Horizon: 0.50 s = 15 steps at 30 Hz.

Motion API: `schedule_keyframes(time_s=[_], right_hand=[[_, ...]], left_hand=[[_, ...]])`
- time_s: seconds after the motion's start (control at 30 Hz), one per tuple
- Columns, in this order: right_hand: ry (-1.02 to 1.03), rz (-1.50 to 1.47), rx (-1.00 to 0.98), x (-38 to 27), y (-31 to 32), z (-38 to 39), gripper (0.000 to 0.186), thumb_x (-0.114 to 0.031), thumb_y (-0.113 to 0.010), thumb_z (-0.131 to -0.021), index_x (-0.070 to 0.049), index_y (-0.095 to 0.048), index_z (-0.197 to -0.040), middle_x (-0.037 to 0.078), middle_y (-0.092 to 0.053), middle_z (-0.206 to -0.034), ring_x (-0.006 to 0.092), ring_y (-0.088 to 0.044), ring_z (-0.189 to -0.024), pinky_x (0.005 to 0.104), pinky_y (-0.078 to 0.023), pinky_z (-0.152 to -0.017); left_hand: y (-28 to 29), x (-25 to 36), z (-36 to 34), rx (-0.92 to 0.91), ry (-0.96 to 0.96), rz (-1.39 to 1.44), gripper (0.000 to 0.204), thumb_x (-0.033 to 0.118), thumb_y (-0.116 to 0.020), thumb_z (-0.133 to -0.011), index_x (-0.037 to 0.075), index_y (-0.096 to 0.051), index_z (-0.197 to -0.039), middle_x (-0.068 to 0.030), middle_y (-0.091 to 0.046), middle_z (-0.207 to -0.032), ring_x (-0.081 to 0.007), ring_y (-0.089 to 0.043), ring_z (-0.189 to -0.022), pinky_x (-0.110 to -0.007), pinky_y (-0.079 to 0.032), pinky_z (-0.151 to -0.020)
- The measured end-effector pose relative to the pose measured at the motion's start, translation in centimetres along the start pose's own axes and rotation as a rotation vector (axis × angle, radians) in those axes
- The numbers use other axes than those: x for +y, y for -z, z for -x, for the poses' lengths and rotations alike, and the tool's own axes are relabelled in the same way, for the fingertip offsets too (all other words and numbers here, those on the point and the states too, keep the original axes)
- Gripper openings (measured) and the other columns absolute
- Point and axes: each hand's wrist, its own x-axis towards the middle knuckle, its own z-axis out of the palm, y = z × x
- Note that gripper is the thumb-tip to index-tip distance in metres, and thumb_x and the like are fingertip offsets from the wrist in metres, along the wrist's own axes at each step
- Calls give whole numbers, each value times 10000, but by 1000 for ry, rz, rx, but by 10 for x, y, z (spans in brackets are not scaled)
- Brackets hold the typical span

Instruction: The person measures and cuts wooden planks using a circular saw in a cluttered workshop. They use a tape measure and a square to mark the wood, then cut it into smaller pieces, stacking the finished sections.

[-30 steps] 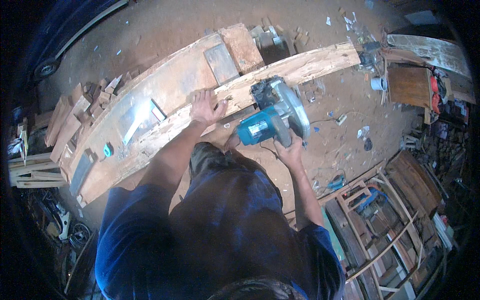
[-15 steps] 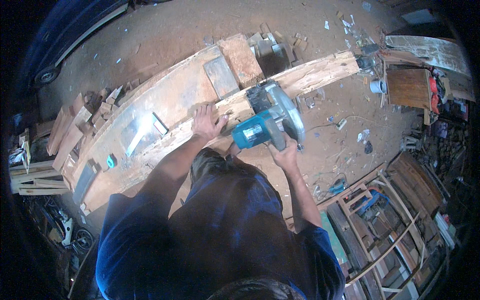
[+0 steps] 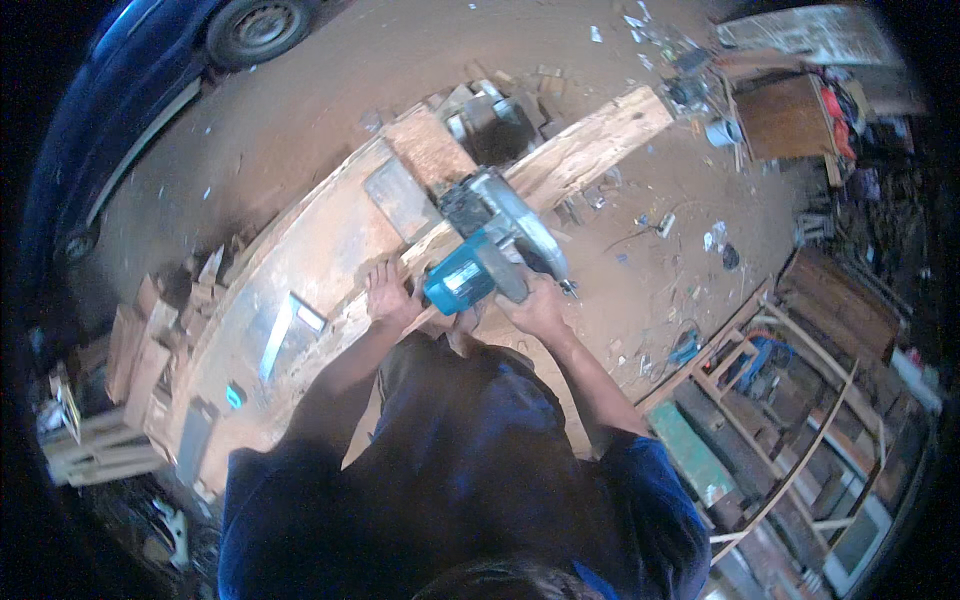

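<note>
Teal circular saw (image 3: 462, 277) resting on a rough plank (image 3: 590, 148), one hand guiding, one bracing.
The right hand (image 3: 535, 303) has its fingers clamped round the rear handle, apparently for control; the left hand (image 3: 393, 297) lies fingers apart on the plank, probably steadying it where it runs past the surface (image 3: 335, 238).
</note>
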Motion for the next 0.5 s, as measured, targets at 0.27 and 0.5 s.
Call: schedule_keyframes(time_s=[0.27,0.5], right_hand=[[45,-52,11,4,-11,-15,602,-312,-795,-750,36,-674,-1226,276,-714,-1070,443,-688,-1003,478,-542,-925],[113,-68,-10,-7,-7,-48,506,-305,-781,-757,24,-707,-1134,272,-714,-950,443,-702,-897,493,-564,-822]], left_hand=[[8,7,0,13,-75,58,838,443,-690,-799,-20,-419,-1443,-257,-505,-1363,-443,-431,-1319,-575,-245,-1177],[-7,2,3,178,-156,32,858,502,-751,-753,-56,-492,-1352,-252,-545,-1233,-447,-483,-1225,-565,-332,-1091]])
